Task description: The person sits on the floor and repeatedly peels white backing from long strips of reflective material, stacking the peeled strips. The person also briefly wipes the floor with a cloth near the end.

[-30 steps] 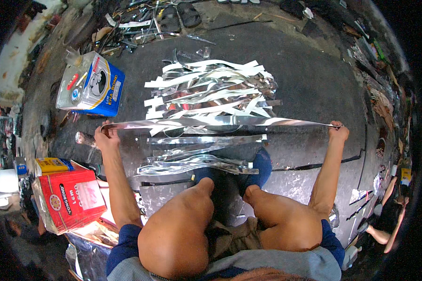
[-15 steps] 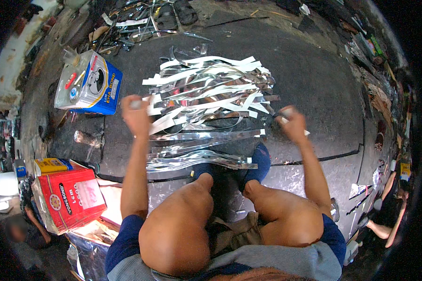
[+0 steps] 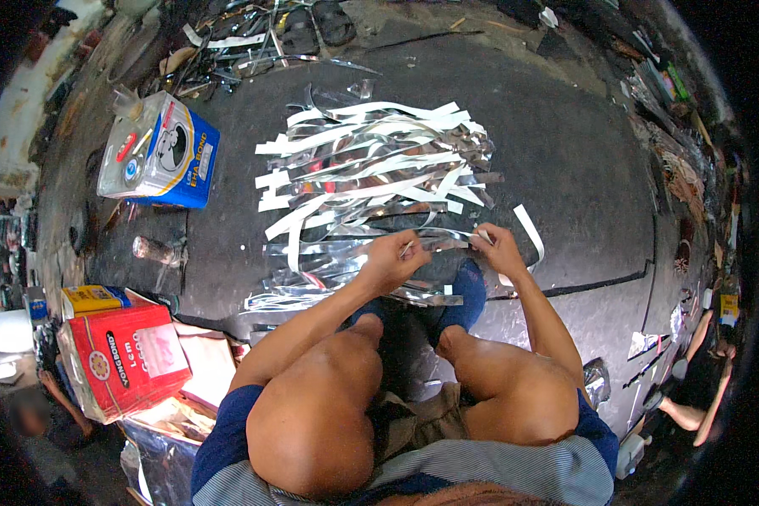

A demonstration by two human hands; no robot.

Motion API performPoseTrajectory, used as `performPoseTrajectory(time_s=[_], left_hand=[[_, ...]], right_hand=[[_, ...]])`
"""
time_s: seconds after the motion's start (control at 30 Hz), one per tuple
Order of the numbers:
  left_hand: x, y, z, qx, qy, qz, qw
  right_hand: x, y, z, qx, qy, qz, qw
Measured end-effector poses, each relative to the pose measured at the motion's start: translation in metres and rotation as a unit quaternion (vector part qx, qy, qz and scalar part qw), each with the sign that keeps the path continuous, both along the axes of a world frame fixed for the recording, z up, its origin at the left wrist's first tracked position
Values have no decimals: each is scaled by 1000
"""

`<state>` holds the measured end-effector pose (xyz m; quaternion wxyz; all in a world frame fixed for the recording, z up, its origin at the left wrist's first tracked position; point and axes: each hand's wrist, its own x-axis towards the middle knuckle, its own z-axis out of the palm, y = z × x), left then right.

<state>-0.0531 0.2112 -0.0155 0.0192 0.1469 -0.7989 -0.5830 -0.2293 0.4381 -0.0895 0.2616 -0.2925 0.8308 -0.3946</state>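
Left hand: [image 3: 395, 257] fingers closed in a pinch on the shiny strip, just above the left knee's far side; one second ago it was far out to the left.
Right hand: [image 3: 497, 249] also pinching, thumb and fingertips together, now near the left hand instead of far out to the right.
Shiny strip: [image 3: 449, 239] a short span runs between the two hands; a second ago it was stretched nearly straight from one outspread hand to the other.
White bands: one [image 3: 530, 234] curls up just right of the right hand, another [image 3: 294, 246] hangs at the left of the pile; I cannot tell whether either belongs to the held strip.
Lower bundle: [image 3: 270, 301] silvery strips nearest the feet, now partly behind the left forearm and hand.
Main pile: [image 3: 379, 152] white and mirror-like strips lying crosswise beyond the hands, little changed.
Blue sock: [image 3: 470, 295] on the right foot, beside the bundle's end.
Left side: blue-and-white can [image 3: 196, 160], jar [image 3: 153, 250] and red box [image 3: 126, 363], all where they were.
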Motion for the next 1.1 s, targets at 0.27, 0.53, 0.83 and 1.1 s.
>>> performPoseTrajectory(time_s=[0.27,0.53,0.83,1.1], left_hand=[[-22,4,38,116,53,10,992],[-17,-5,86,202,73,-44,976],[28,-123,78,465,207,356,784],[200,-324,31,321,309,586,676]], right_hand=[[58,-78,127,-236,-422,-88,871],[56,-83,153,-312,-493,-13,812],[-67,-13,102,-539,-494,-321,602],[-195,264,29,-502,-127,-684,514]])
